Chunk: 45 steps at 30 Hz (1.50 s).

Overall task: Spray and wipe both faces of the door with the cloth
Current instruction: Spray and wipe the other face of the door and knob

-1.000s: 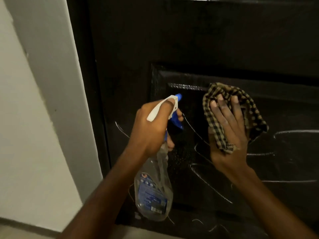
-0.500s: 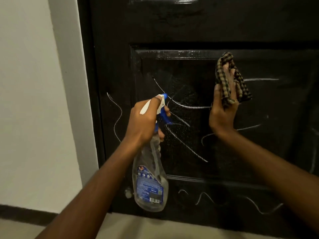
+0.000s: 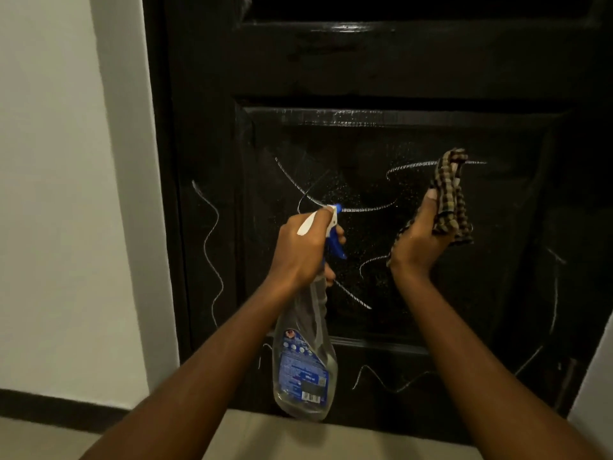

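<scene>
A black panelled door (image 3: 365, 68) fills the view, with white chalk scribbles and fine spray droplets on its lower recessed panel. My left hand (image 3: 302, 250) grips the neck of a clear spray bottle (image 3: 303, 363) with a blue label, a finger on its blue trigger and the white nozzle aimed at the panel. My right hand (image 3: 421, 237) holds a bunched brown checked cloth (image 3: 449, 194) in front of the panel's right half; whether the cloth touches the door I cannot tell.
A white wall (image 3: 59, 194) and the dark door frame (image 3: 159, 194) stand on the left. A dark skirting strip (image 3: 49, 406) runs along the wall's foot above the pale floor (image 3: 265, 436). A pale wall edge (image 3: 593, 386) shows at the lower right.
The view has drawn back, showing more of the door. My right hand went from pressing the cloth flat to holding it bunched. My left hand keeps the bottle aimed at the panel.
</scene>
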### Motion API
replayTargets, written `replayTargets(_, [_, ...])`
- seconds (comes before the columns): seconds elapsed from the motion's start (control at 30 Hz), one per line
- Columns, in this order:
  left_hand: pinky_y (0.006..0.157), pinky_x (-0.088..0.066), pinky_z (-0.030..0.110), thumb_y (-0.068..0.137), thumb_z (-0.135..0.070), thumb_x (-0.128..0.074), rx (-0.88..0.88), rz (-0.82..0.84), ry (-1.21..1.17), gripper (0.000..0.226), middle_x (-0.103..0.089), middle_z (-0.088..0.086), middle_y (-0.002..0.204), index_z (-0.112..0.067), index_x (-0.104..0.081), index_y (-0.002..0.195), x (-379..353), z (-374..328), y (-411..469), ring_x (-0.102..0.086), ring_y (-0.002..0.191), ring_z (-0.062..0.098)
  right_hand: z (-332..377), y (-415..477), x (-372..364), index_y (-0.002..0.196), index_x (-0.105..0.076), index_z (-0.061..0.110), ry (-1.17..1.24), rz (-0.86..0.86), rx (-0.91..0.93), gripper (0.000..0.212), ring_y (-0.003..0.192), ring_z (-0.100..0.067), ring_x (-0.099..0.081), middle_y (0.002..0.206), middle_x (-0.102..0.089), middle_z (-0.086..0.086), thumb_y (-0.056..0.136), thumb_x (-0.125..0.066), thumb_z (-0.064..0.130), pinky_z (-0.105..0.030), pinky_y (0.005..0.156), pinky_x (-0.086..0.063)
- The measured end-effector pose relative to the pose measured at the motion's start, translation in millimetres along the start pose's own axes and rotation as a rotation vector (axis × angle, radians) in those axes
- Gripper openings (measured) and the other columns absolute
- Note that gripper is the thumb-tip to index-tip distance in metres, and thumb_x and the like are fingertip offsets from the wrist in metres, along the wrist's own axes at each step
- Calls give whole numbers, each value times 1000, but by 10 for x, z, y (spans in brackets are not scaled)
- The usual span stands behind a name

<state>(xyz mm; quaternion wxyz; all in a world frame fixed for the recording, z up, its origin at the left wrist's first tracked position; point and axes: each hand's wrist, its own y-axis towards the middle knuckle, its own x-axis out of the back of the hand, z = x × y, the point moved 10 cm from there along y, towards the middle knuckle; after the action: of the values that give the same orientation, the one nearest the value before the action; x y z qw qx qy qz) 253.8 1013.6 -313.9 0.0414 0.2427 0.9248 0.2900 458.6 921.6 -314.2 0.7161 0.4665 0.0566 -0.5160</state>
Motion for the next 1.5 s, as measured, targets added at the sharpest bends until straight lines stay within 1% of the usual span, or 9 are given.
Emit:
replayTargets(0.1, [42, -50, 31, 96, -47, -44, 20, 76, -7, 53, -73, 14, 85, -1, -69, 90, -201, 13, 300, -64, 56, 40, -106, 179, 66, 139, -48, 28, 23, -20, 15, 51, 144, -16, -40, 154, -45, -4, 93, -55, 48, -42, 122, -28])
replayTargets(0.17, [42, -48, 31, 101, -43, -44, 11, 110, 2, 48, -73, 16, 88, -2, -69, 91, -359, -48, 404, -62, 49, 30, -67, 275, 143, 146, -46, 11, 67, -41, 28, 63, 142, -17, -43, 153, -46, -8, 93, -57, 43, -40, 121, -31])
replayTargets(0.47, [48, -53, 39, 97, -46, -45, 60, 210, 62, 49, -73, 10, 85, -3, -69, 91, -1036, -105, 351, -67, 69, 48, 95, 402, 864, 144, -49, 3, 1, -118, 81, 74, 136, -14, -49, 147, -52, -7, 87, -57, 49, -32, 118, -36])
replayTargets(0.7, [42, -48, 30, 102, -42, -42, 88, 210, 88, 52, -66, 11, 76, 3, -64, 89, -1142, -117, 430, -57, 44, 25, 92, 693, 1046, 149, -43, 6, -112, -90, 53, 58, 140, -13, -44, 152, -48, -4, 98, -54, 32, -28, 119, -33])
replayTargets(0.87, [40, -48, 31, 103, -38, -45, 54, 100, 3, 48, -69, 12, 78, 3, -65, 89, -842, -90, 543, -61, 49, 33, -90, 1102, 743, 152, -35, 18, -137, -98, -17, 78, 142, -17, -40, 154, -43, -3, 87, -56, 56, -38, 122, -29])
replayTargets(1.0, [38, -47, 29, 100, -44, -45, 23, 40, -39, 49, -73, 15, 86, -3, -69, 87, -516, -36, 584, -60, 42, 29, -46, 1156, -186, 149, -15, 54, -630, 223, 290, 61, 154, -24, -15, 167, -17, -1, 96, -45, 51, -46, 126, -9])
replayTargets(1.1, [40, -48, 32, 88, -52, -43, 12, 17, -48, 53, -74, 12, 80, -6, -70, 83, -359, -6, 593, -57, 39, 35, -292, 687, -782, 160, -8, 37, -1103, 599, 711, 71, 156, -16, 6, 167, 1, 11, 96, -35, 50, -46, 124, -4])
replayTargets(1.23, [45, -48, 38, 87, -51, -42, 0, 69, -41, 54, -73, 14, 79, -5, -69, 84, -412, 7, 640, -57, 40, 36, -789, 290, -315, 161, -5, 37, -1331, 868, 1060, 79, 156, -19, 2, 169, -5, 6, 91, -39, 48, -50, 115, -26])
replayTargets(1.5, [43, -48, 36, 88, -50, -42, 5, 151, -75, 52, -74, 11, 86, -6, -69, 84, -567, 92, 723, -56, 40, 39, -36, 1675, 256, 159, -18, 35, -1339, 289, 758, 63, 155, -35, -4, 168, -17, -3, 100, -34, 49, -57, 120, -16])
